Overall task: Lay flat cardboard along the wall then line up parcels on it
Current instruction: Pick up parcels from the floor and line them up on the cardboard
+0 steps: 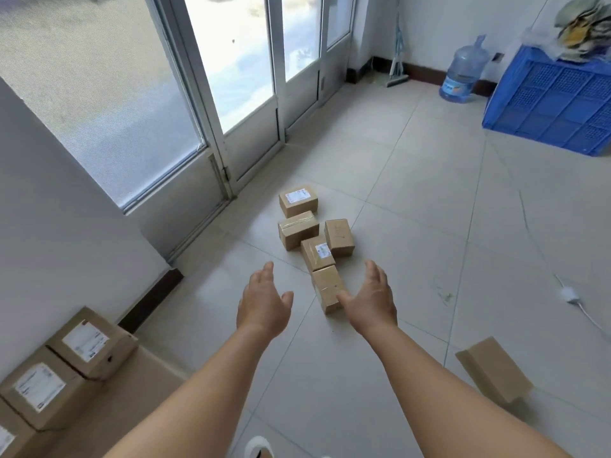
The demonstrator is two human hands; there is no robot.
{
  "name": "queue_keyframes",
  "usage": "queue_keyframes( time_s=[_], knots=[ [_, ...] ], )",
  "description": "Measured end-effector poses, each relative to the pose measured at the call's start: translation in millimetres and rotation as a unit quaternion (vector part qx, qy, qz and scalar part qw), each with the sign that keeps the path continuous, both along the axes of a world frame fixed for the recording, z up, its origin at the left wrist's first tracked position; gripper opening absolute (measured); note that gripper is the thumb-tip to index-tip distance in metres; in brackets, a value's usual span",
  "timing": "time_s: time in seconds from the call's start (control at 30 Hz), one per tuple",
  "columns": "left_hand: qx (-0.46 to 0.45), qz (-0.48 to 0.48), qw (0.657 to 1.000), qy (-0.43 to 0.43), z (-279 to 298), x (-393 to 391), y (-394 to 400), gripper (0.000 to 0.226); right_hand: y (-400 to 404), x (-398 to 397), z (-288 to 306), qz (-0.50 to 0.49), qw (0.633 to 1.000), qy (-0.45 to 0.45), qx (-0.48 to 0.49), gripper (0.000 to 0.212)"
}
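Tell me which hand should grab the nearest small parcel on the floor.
Probably the right hand: open, its thumb already overlaps the nearest small parcel. The left hand, also open, hovers apart to that parcel's left.

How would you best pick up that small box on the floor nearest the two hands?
Probably by its two long sides, from above: the nearest small box lies flat, long and narrow, pointing away. The left hand and right hand, both open, already flank it; another box touches its far end.
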State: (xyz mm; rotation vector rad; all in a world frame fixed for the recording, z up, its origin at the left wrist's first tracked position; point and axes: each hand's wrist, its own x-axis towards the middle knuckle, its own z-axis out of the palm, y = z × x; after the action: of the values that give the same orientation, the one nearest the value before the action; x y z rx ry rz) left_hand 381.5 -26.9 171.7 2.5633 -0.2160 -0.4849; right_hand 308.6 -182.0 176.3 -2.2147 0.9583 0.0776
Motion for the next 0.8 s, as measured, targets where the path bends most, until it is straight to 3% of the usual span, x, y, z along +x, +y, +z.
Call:
queue_keyframes(
  time_s=[0.27,0.53,0.8],
  knots=[
    [0.000,0.020,0.998,0.056,-51,75,-79,0.073,-82,86,-39,0.006,0.999,0.035,-0.006,0.084],
    [-0.020,0.101,0.987,0.123,-100,180,-163,0.077,-162,195,-81,0.006,0.998,0.064,0.012,0.086],
    [-0.001,0.147,0.977,0.157,-164,257,-225,0.083,-228,283,-150,0.028,0.993,0.107,0.043,0.090]
  ],
)
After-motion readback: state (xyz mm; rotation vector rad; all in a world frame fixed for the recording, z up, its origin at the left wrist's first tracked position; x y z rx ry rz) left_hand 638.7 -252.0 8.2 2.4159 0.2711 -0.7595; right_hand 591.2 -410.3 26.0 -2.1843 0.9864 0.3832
